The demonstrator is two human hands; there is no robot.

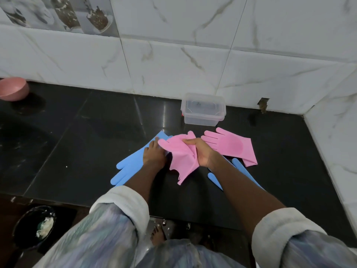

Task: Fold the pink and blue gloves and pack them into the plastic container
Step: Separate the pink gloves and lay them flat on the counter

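A pink glove (pixel 179 155) is bunched and partly folded in the middle of the black counter. My right hand (pixel 201 151) grips it from the right, and my left hand (pixel 154 153) holds its left edge, resting over a blue glove (pixel 129 167) that lies flat beneath. A second pink glove (pixel 235 146) lies flat to the right, palm up. Under my right forearm a second blue glove (pixel 241 171) shows only in part. The clear plastic container (pixel 202 110) stands open and empty by the back wall, apart from the gloves.
The black counter (pixel 87 142) meets a marble-tiled wall at the back and on the right. A pink bowl (pixel 13 88) sits at the far left. Below the front edge are a dark bin (pixel 34 227) and my bare foot (pixel 157 235).
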